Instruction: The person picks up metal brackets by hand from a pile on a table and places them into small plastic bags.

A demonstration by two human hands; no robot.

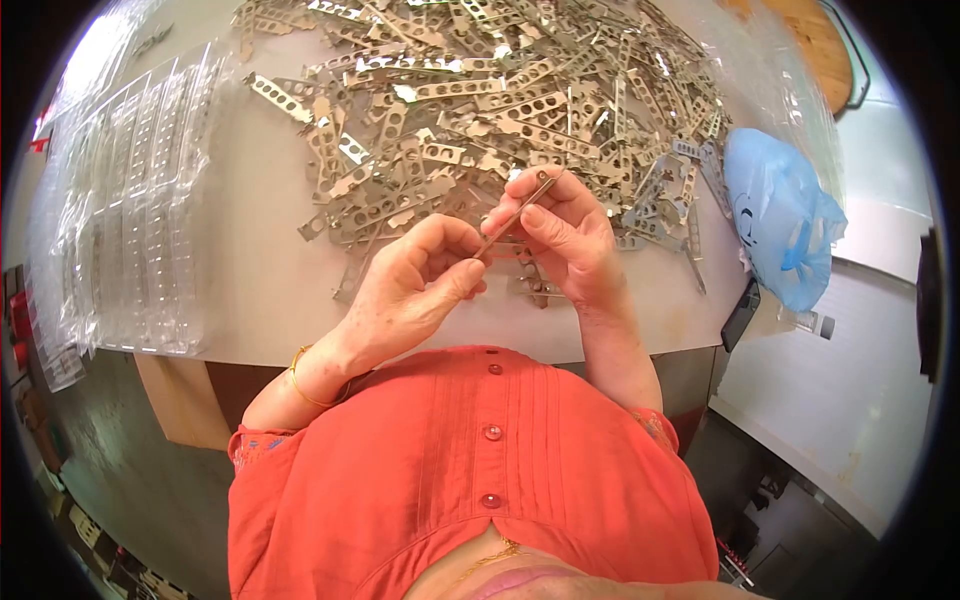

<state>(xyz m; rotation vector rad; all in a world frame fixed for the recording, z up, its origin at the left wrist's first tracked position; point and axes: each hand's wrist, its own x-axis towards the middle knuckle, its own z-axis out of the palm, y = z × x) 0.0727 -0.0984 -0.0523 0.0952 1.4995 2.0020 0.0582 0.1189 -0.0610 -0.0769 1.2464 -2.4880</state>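
A narrow metal strip [512,218] is held slantwise between both hands, its edge turned up toward the camera. My left hand [420,285] pinches its lower end between thumb and fingers. Around its upper end the thumb and fingers of my right hand [570,235] are closed. Just beyond the hands lies a large heap of flat metal pieces with round holes [530,105]. A few of these pieces show on the table between and behind the hands, partly hidden by them.
Stacked clear plastic trays [150,200] stand on the left of the table [255,300]. At the right are a blue plastic bag [780,215], a dark phone-like object [741,314] at the table edge and clear plastic wrap [775,90].
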